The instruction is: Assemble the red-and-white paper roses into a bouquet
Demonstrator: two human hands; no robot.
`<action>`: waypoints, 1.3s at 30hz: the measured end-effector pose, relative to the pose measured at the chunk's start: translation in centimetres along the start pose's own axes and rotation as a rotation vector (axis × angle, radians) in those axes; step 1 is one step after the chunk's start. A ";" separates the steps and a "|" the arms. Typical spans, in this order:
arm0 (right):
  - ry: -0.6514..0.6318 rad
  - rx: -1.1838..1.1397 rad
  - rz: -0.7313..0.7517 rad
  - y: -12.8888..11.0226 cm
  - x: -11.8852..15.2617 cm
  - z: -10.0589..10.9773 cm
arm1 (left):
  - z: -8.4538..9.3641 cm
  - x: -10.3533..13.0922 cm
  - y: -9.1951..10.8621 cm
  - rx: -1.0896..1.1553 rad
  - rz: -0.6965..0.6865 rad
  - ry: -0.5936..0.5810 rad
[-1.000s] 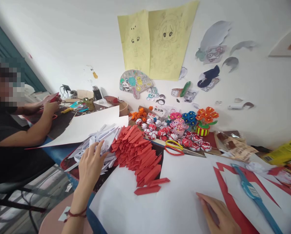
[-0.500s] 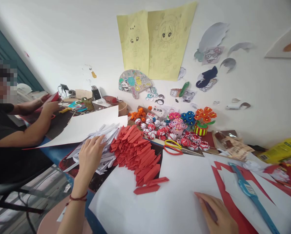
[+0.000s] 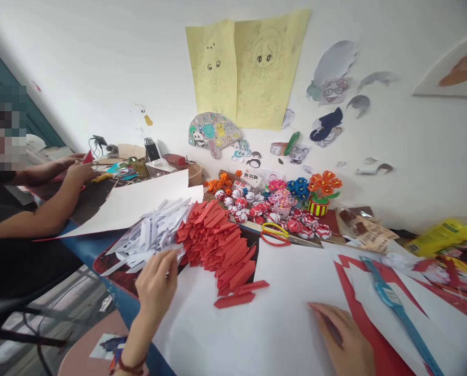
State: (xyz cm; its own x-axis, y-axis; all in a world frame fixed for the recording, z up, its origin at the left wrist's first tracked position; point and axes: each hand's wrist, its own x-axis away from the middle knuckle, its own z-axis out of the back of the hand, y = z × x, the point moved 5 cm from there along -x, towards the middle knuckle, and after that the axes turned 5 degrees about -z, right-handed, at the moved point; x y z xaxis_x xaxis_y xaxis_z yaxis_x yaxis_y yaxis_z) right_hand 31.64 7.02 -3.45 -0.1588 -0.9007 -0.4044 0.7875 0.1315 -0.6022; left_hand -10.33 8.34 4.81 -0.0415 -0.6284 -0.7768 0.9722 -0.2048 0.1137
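My left hand (image 3: 157, 284) hovers over the near edge of the pile of folded white paper pieces (image 3: 151, 230), its fingers curled closed. Whatever may be between those fingers is hidden. Beside it, folded red paper pieces (image 3: 218, 245) lie heaped in overlapping rows, with two loose red ones at the near end. My right hand (image 3: 343, 339) rests on its side on the large white paper sheet (image 3: 280, 297), fingers stretched to the left and a gap below them. I see nothing in it.
Scissors (image 3: 275, 234) lie behind the sheet, near red-and-white paper balls (image 3: 265, 209) and a potted orange flower (image 3: 323, 193). A blue watch-like strap (image 3: 394, 303) lies on red and white paper at right. Another person (image 3: 33, 203) sits at left, handling red paper.
My left hand has moved back toward me, off the white pile, and its fingers have curled in. My right hand stays nearly in place. The view has shifted slightly.
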 end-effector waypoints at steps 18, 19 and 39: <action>-0.067 -0.088 -0.034 -0.6 0.2 0.0 | -2.1 7.0 14.3 0.517 -0.271 -0.079; -0.066 -0.089 -0.026 -0.7 0.2 0.0 | -2.0 7.0 14.2 0.518 -0.269 -0.067; -0.071 -0.127 -0.019 -1.0 0.4 0.2 | -0.1 7.7 14.0 0.486 -0.183 0.038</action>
State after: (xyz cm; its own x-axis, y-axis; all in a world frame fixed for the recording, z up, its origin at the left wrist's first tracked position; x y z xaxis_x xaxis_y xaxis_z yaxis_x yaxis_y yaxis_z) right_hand 30.94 6.42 -2.91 -0.1271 -0.9298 -0.3455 0.7020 0.1618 -0.6936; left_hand 2.99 0.75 0.35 -0.1834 -0.5243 -0.8316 0.7300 -0.6391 0.2420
